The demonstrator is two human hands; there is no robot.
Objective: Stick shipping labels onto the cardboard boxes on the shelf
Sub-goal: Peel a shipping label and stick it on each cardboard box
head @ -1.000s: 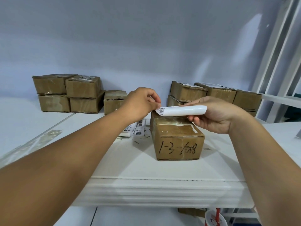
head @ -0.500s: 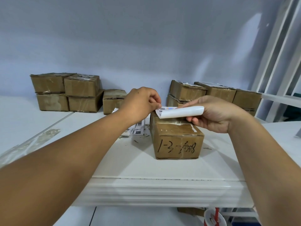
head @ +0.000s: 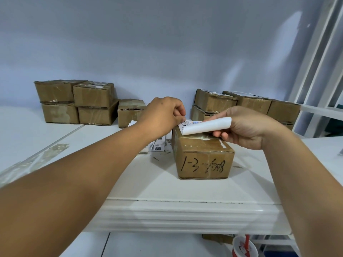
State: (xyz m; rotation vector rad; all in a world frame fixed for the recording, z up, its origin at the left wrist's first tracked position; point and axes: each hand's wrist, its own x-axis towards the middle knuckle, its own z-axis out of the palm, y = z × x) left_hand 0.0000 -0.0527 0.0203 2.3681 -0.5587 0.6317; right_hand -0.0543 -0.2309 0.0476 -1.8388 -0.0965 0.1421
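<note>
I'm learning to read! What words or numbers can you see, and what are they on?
"1-3-" then an unreadable scribble: front of the nearest cardboard box.
The shipping label above it: print too small.
The loose labels on the shelf: too small.

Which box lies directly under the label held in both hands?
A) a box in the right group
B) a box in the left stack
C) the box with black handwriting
C: the label, pinched by the left hand and right hand, hangs just above the top of the handwritten box.
</note>
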